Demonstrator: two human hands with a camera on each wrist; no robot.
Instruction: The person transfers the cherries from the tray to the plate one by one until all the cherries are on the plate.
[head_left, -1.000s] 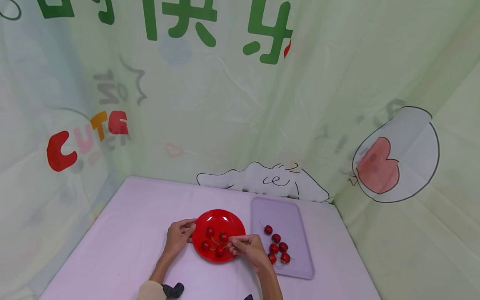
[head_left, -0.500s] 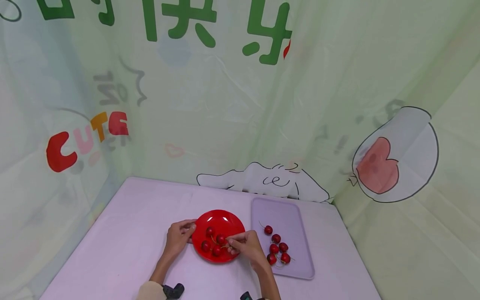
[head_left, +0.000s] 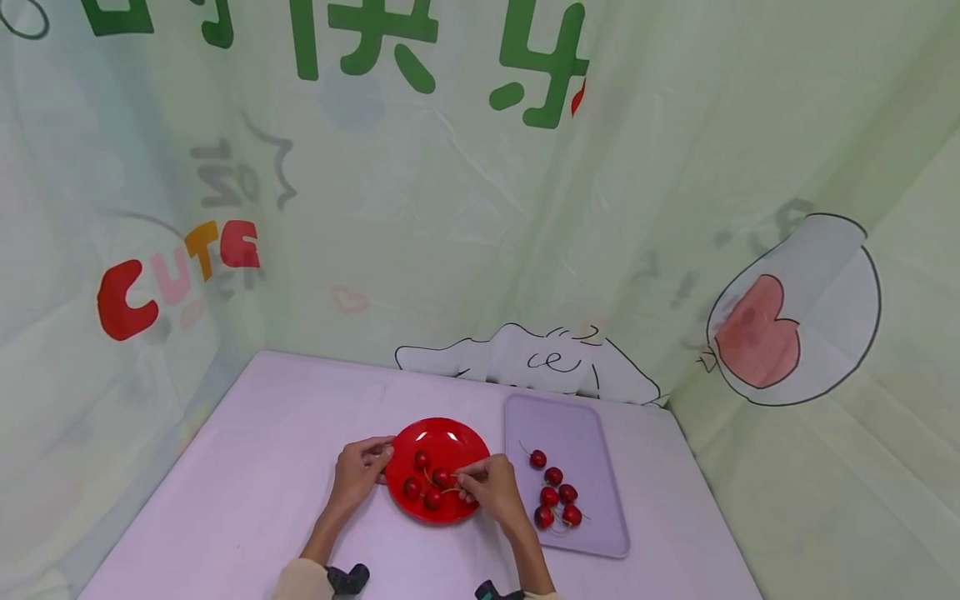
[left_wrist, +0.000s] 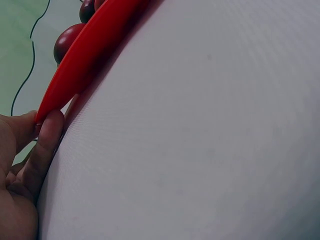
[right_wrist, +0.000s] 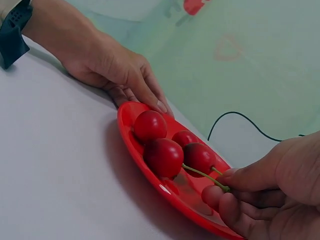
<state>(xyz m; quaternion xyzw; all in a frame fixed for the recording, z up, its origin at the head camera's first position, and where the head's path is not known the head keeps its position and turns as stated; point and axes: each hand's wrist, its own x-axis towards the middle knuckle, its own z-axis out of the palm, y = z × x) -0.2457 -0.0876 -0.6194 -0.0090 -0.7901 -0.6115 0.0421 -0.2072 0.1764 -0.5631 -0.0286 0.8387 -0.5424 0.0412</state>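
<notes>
A round red plate [head_left: 437, 435] lies on the table, bearing several red cherries [head_left: 432, 498] with green stems. My left hand [head_left: 357, 473] grips the plate's left rim; in the left wrist view its thumb is above the rim and a finger [left_wrist: 47, 132] is beneath. My right hand [head_left: 491, 486] is over the plate's right side. In the right wrist view, its thumb and fingers pinch the stem of a cherry [right_wrist: 199, 159] that rests among the others. The stem of a nearer cherry [right_wrist: 164, 157] reaches to the same fingertips.
To the right of the plate, a pale purple tray [head_left: 551, 417] holds several more cherries [head_left: 567, 493]. A printed curtain [head_left: 450, 250] surrounds the back and sides of the table [head_left: 247, 467].
My right hand has shifted slightly left and up, and the right-hand cherries on the plate have moved a little left. My left hand has kept its grip on the rim.
</notes>
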